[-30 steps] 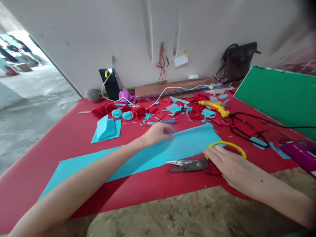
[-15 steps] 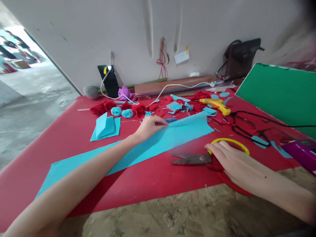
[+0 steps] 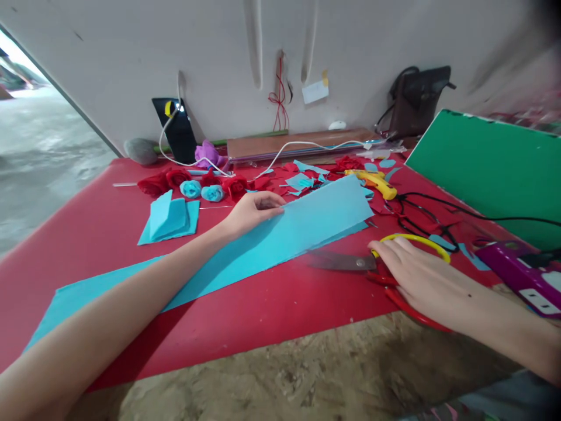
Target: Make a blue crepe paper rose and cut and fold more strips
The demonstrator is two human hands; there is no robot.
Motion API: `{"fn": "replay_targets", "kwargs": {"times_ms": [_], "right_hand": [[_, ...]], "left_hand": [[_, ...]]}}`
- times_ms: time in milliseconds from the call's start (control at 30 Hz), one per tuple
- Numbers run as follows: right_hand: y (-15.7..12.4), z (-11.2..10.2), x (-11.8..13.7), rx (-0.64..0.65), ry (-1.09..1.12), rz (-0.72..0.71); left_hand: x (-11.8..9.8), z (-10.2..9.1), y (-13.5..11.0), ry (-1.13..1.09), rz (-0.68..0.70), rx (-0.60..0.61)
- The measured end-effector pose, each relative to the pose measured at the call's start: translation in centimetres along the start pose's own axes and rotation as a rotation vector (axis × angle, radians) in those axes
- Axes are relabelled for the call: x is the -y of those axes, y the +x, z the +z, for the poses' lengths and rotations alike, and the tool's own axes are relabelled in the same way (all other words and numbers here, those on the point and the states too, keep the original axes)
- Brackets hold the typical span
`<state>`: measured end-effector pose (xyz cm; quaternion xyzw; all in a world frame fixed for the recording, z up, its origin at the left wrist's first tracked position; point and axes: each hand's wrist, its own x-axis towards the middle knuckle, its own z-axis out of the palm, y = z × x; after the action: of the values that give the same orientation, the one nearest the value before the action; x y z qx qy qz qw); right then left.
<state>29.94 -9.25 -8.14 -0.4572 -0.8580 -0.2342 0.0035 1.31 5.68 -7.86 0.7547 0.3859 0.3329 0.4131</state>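
A long strip of light-blue crepe paper (image 3: 258, 257) lies slantwise over the red table cover, its right end lifted a little off a layer beneath. My left hand (image 3: 252, 213) pinches the strip's far edge, thumb and fingers together, and my forearm crosses over the paper. In my right hand (image 3: 414, 278) is a pair of scissors (image 3: 360, 263) with one yellow and one red handle. Their blades point left, look nearly closed and are blurred, just below the paper's near edge. Left of the strip sits a stack of folded blue paper pieces (image 3: 170, 219).
Behind the paper lie red paper roses (image 3: 153, 184), blue paper roses (image 3: 213, 193), scraps and a yellow glue gun (image 3: 379, 184) with black cable. A purple power strip (image 3: 517, 272) and green board (image 3: 486, 175) stand right. A phone (image 3: 177, 131) leans on the wall.
The paper's right end has been raised and separated from the layer under it. The scissor blades have come closer together. The whole view has shifted slightly to the right.
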Motion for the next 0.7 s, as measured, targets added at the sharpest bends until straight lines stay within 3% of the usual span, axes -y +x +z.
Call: {"fn": "replay_targets", "kwargs": {"times_ms": [333, 700], "right_hand": [[0.6, 0.6, -0.1, 0.073, 0.098, -0.039], [4.9, -1.1, 4.3, 0.04, 0.19, -0.123]], "left_hand": [[0.3, -0.1, -0.1, -0.059, -0.007, -0.021], [0.8, 0.1, 0.0, -0.031, 0.002, 0.025]]}}
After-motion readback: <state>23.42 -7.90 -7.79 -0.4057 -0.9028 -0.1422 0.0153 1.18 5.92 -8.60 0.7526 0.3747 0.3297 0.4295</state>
